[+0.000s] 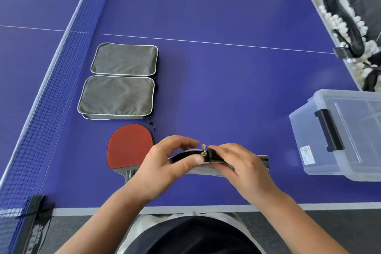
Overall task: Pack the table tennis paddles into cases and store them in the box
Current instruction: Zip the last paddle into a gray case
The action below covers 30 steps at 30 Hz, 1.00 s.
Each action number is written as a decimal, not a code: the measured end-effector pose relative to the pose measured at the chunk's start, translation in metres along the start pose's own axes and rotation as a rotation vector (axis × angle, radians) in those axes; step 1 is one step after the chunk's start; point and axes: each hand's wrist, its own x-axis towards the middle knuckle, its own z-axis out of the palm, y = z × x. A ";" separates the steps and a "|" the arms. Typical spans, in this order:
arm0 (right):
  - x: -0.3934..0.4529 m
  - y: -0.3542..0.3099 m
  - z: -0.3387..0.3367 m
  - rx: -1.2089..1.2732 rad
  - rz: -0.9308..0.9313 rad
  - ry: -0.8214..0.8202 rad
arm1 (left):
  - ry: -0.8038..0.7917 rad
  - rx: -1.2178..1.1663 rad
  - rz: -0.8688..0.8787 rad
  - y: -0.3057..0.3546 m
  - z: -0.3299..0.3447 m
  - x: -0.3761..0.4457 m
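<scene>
Both hands at the near table edge: grey fabric zip case (237,166) is gripped edge-up by right hand (239,168); small metal zipper pull (204,150) pinched by left hand (171,161). Red rubber paddle (128,146) left of case; clear lidded plastic box (340,134) right. Risk: zipper snagged on fabric if yanked crooked.

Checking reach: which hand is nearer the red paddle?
Left. The left hand overlaps the red paddle at its handle side; the right hand is farther right, across the case both hands hold.

The table (216,80) is deep blue with thin white lines, its net (51,93) blue mesh. Two cases (123,60) are mottled grey with pale piping. The paddle (128,146) is red-faced, and the box (338,134) is clear with a black latch.
</scene>
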 end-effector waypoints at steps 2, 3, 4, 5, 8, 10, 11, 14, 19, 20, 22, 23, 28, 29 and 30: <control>-0.005 0.005 0.000 0.007 -0.030 0.021 | 0.020 0.067 -0.004 0.018 0.013 0.003; -0.007 0.006 -0.001 0.027 -0.035 0.033 | 0.019 0.091 -0.026 0.026 0.020 0.005; -0.008 0.006 -0.003 0.045 -0.036 0.043 | 0.027 0.077 -0.054 0.031 0.027 0.006; -0.009 0.007 -0.005 0.058 -0.037 0.051 | 0.038 0.036 -0.083 0.036 0.034 0.007; -0.014 0.013 -0.008 0.094 -0.019 0.047 | 0.084 -0.013 -0.105 0.041 0.048 0.009; -0.018 0.018 -0.011 0.100 0.003 0.037 | 0.136 -0.062 -0.116 0.043 0.056 0.008; -0.020 0.021 -0.011 0.095 0.009 0.037 | 0.174 -0.102 -0.128 0.043 0.058 0.009; -0.024 0.026 -0.015 0.104 0.070 0.063 | 0.307 -0.180 -0.170 0.040 0.065 0.010; -0.029 0.031 -0.020 0.183 0.197 0.176 | 0.478 -0.252 -0.241 0.031 0.070 0.015; -0.030 0.031 -0.022 0.213 0.229 0.211 | 0.524 -0.268 -0.265 0.026 0.068 0.018; -0.034 0.034 -0.026 0.287 0.295 0.272 | 0.591 -0.313 -0.339 0.014 0.061 0.025; -0.035 0.035 -0.027 0.321 0.327 0.275 | 0.596 -0.329 -0.371 0.011 0.058 0.027; -0.036 0.033 -0.028 0.175 0.253 0.197 | 0.540 -0.120 -0.201 0.024 0.059 0.020; -0.033 0.031 -0.028 0.078 0.189 0.202 | 0.532 -0.082 -0.154 0.030 0.061 0.018; -0.028 0.028 -0.029 -0.012 0.131 0.211 | 0.526 -0.056 -0.107 0.035 0.064 0.016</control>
